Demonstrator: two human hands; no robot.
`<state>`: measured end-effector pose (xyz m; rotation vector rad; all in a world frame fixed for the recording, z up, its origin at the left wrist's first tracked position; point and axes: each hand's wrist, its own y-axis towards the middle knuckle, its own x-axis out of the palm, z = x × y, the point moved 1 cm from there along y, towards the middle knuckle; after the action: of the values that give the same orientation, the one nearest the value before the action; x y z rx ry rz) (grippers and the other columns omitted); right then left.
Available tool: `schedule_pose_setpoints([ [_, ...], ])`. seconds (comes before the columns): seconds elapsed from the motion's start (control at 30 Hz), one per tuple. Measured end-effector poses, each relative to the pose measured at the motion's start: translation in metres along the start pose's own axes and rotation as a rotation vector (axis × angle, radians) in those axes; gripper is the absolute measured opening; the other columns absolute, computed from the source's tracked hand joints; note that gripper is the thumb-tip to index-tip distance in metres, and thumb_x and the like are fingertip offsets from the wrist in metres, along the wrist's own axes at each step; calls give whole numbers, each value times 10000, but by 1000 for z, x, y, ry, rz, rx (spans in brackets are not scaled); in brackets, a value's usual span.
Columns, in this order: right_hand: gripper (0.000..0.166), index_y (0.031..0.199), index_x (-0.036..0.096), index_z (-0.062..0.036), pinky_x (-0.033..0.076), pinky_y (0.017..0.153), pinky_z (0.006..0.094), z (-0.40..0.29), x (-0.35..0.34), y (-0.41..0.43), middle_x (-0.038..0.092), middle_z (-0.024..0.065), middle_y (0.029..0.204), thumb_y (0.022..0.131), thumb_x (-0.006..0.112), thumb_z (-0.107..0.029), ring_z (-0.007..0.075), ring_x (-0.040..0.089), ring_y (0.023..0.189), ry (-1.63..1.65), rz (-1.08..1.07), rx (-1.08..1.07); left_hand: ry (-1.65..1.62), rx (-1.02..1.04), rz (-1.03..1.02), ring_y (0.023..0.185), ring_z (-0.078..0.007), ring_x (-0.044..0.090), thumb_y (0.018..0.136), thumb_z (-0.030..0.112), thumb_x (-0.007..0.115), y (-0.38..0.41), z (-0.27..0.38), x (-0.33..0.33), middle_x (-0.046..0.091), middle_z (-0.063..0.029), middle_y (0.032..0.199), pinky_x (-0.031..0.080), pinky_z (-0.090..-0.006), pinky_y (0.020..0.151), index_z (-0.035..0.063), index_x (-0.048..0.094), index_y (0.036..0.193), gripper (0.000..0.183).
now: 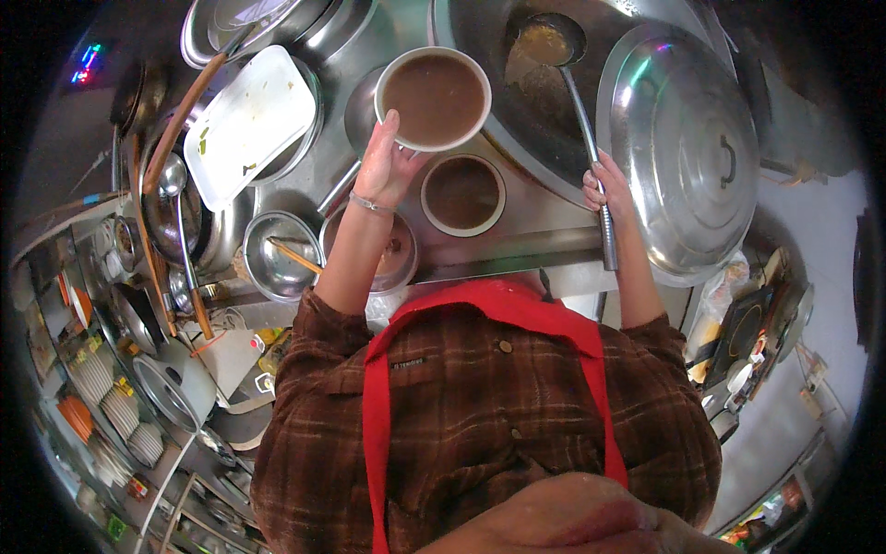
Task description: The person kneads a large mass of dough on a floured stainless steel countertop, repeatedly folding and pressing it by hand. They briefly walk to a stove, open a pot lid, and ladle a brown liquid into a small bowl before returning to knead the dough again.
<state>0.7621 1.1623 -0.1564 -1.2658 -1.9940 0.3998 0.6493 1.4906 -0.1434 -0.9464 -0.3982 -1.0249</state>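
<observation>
My left hand (387, 163) grips a white-rimmed bowl (435, 100) full of brown liquid, thumb over the near rim, and holds it beside a large wok (477, 41). In my right hand (608, 185) is the handle of a metal ladle (543, 45). The ladle's cup lies low in the wok and holds some brownish liquid. Below the held bowl, a second bowl of brown liquid (462, 194) stands on the steel counter (436, 256). A domed metal lid (682, 152) with a small handle leans at the wok's right side.
A white tray (252, 128) with green scraps rests on a pot at left. Nearer me are a metal bowl (273, 249) with a wooden-handled utensil and a container of brownish contents (398, 260). Long-handled ladles (178, 201) lie farther left, above shelves of stacked plates (114, 401).
</observation>
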Motion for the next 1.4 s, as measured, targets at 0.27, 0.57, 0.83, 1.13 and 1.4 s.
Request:
schedule_pose_setpoints([
  [0.27, 422, 1300, 294, -109, 281, 354, 189, -3, -4, -15, 423, 20, 629, 898, 420, -114, 50, 336, 410, -25, 25, -3, -1, -10, 43, 1068, -202, 480, 860, 351, 533, 0, -4, -3, 466, -28, 1190, 411, -392, 877, 145, 395, 1191, 413],
  [0.57, 374, 1279, 301, -78, 266, 316, 134, -27, 9, -52, 374, 23, 658, 918, 383, -128, 13, 303, 390, 304, -108, 55, 19, -37, 91, 1076, -208, 461, 848, 340, 558, 3, -8, 2, 448, -20, 1188, 410, -403, 865, 149, 396, 1173, 410],
  [0.83, 429, 1328, 281, -111, 258, 295, 165, -59, 34, -116, 371, 22, 670, 923, 399, -187, 17, 292, 355, 47, -97, 18, 0, -46, 113, 1081, -197, 452, 837, 301, 581, 19, -20, 12, 452, -11, 1188, 426, -377, 850, 168, 397, 1197, 426],
  [1.13, 502, 1351, 250, -104, 233, 287, 177, -67, 62, -167, 353, 21, 618, 896, 447, -182, 31, 286, 336, -90, -136, 64, 47, -26, 48, 1042, -195, 485, 823, 302, 597, 45, -31, 29, 481, -16, 1151, 462, -396, 821, 146, 411, 1186, 436],
  [1.4, 529, 1345, 256, -86, 229, 291, 185, -59, 70, -178, 376, 8, 588, 877, 476, -199, 36, 287, 331, -241, -75, 36, 59, -8, 25, 997, -196, 517, 816, 311, 604, 42, -30, 42, 500, -26, 1123, 483, -407, 794, 145, 408, 1183, 448],
])
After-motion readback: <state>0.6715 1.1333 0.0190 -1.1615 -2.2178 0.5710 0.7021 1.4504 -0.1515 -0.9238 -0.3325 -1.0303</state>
